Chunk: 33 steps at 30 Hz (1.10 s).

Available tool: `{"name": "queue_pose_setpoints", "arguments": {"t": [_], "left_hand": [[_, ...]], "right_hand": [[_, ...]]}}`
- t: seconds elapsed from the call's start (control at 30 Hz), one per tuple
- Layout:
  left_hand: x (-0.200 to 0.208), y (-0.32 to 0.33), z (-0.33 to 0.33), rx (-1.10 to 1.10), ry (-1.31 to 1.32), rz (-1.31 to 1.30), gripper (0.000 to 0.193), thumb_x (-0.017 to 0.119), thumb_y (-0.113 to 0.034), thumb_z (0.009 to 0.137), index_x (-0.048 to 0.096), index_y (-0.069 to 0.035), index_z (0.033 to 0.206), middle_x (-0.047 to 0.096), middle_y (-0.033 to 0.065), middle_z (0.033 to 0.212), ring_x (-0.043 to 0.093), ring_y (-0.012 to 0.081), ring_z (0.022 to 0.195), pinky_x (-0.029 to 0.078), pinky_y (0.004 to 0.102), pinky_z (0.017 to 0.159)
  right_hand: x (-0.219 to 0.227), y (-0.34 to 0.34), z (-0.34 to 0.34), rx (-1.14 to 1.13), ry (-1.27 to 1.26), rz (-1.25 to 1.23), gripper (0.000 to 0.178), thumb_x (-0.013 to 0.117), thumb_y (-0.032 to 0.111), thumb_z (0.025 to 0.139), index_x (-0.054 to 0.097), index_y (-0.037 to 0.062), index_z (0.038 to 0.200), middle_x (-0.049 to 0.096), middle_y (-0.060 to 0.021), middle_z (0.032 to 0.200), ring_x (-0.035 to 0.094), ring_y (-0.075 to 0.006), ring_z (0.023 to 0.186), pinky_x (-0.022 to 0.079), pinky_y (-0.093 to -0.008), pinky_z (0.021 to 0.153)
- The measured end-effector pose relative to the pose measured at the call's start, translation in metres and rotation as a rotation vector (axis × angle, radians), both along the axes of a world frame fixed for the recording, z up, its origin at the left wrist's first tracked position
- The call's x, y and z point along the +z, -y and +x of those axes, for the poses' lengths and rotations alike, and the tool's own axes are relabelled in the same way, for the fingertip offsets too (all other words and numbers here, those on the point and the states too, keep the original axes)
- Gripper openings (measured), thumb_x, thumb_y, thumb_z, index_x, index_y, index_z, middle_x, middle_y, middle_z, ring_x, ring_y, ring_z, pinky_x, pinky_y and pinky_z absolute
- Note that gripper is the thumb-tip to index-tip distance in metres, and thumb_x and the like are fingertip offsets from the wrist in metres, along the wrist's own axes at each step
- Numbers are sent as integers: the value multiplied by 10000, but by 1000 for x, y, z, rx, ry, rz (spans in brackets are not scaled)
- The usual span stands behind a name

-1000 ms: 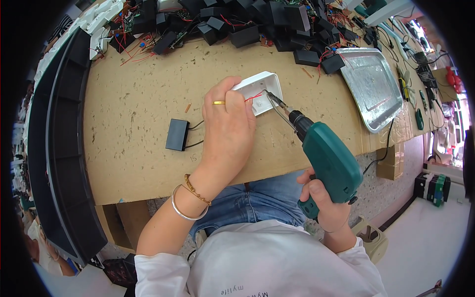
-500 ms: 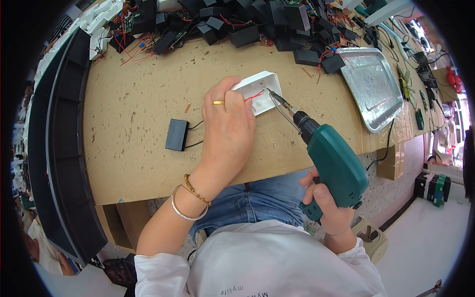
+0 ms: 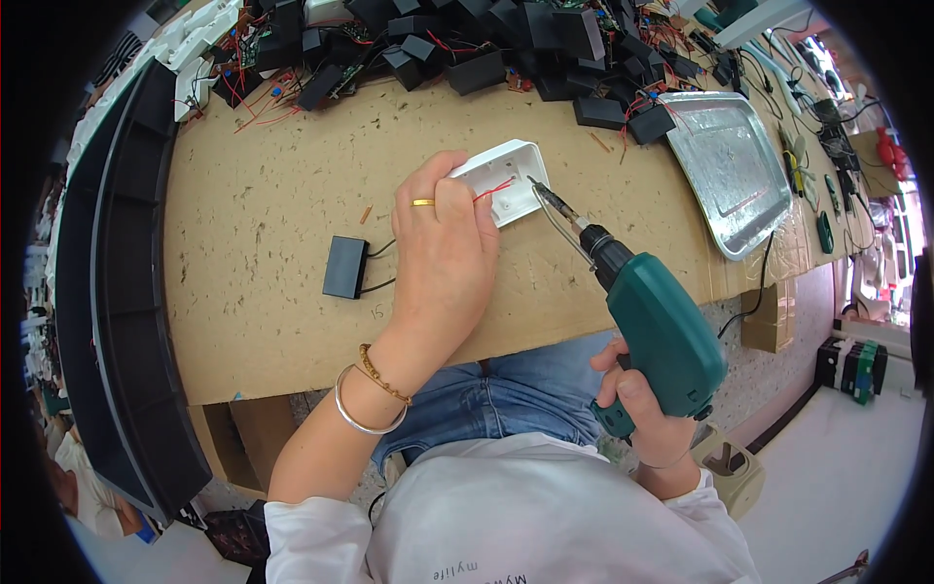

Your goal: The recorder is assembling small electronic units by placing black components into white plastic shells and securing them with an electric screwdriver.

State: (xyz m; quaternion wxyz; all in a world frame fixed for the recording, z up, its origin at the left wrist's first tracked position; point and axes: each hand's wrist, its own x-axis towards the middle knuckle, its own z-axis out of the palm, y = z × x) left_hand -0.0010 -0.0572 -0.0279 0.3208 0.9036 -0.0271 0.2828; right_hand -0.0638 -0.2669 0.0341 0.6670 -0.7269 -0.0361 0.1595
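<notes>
While the left hand (image 3: 446,258) has a white box (image 3: 498,171) gripped by one end over the counter (image 3: 263,311), the right hand (image 3: 650,419) is wrapped round a green pistol-shaped tool (image 3: 668,326). Its tip (image 3: 542,190) is at the box's open side near some red wires (image 3: 494,191), can't tell if it's touching. Black box (image 3: 344,268) sits off to the left, with two dark leads (image 3: 379,285).
</notes>
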Motion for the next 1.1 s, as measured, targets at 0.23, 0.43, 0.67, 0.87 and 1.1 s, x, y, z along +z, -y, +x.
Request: {"name": "queue_pose_setpoints", "arguments": {"t": [0.23, 0.43, 0.67, 0.87, 1.1], "left_hand": [[-1, 0, -1, -9, 2, -2, 180, 559, -3, 812, 430, 36, 931, 464, 213, 1157, 437, 367, 1052, 372, 444, 905], [1, -1, 0, -10, 6, -8, 176, 560, -2, 807, 422, 25, 911, 466, 220, 1152, 449, 375, 1037, 371, 445, 896], [6, 2, -2, -23, 21, -32, 175, 566, -54, 837, 435, 5, 936, 477, 216, 1135, 465, 366, 1026, 358, 451, 885], [1, -1, -1, 17, 22, -37, 203, 592, -124, 857, 442, -23, 950, 504, 196, 1146, 490, 349, 1006, 352, 447, 882], [8, -3, 2, 24, 82, 99, 242, 649, -155, 817, 453, -42, 904, 524, 157, 1172, 508, 333, 1029, 361, 441, 877]], "right_hand": [[-1, 3, -1, -1, 34, -7, 423, 595, 212, 852, 490, -69, 1150, 575, -134, 922, 566, -154, 664, 458, -329, 727], [-5, 5, 0, 5, 60, 40, 378, 620, 134, 833, 509, -50, 1145, 591, -114, 922, 556, -126, 685, 455, -282, 665], [-2, 8, -1, 24, 48, 2, 448, 606, 215, 847, 475, -66, 1170, 574, -143, 950, 571, -157, 687, 460, -326, 715], [-2, 9, -2, 14, 44, 24, 441, 625, 226, 836, 489, -61, 1140, 582, -178, 949, 568, -143, 644, 465, -275, 644], [-4, 15, -2, 14, 73, 68, 461, 640, 250, 830, 492, -61, 1137, 586, -190, 957, 576, -143, 630, 471, -259, 615]]}}
